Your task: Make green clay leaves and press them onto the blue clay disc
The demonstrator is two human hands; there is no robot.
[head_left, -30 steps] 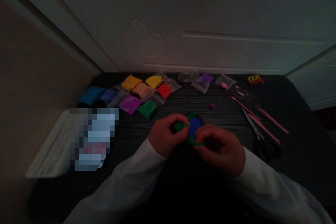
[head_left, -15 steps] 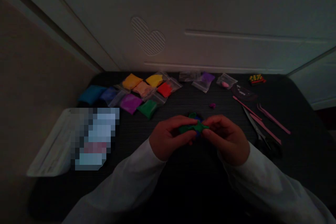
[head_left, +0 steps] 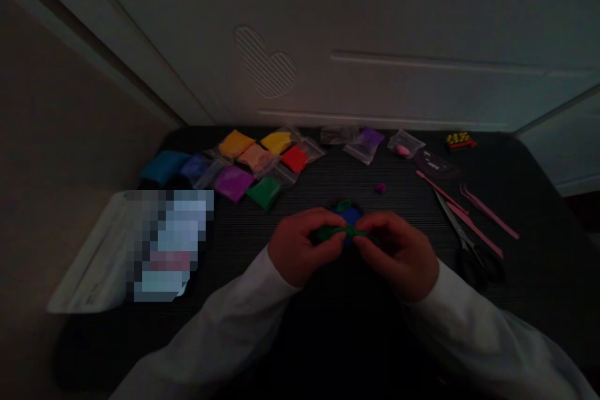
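Between my two hands is a piece of green modelling clay (head_left: 349, 231), pinched thin and drawn out sideways. My left hand (head_left: 302, 244) is closed on its left part, thumb below and fingers above. The right end sits in the fingertips of my right hand (head_left: 398, 250), also closed. Just behind the clay lies a round blue piece (head_left: 347, 215) with a small green loop (head_left: 344, 205) on its far edge, partly hidden by the fingers. A small purple lump (head_left: 380, 188) rests on the dark table beyond my right hand.
Bags of coloured clay, among them a green one (head_left: 265, 192), lie at the back left. To the right are scissors (head_left: 462, 234), pink modelling tools (head_left: 487, 211) and a small yellow-and-red piece (head_left: 459, 141). A blurred-out flat item (head_left: 173, 244) lies at left.
Both hands have shifted slightly, the right one to the left and a little lower. The green clay between them now looks narrower, and more of the blue piece shows behind it.
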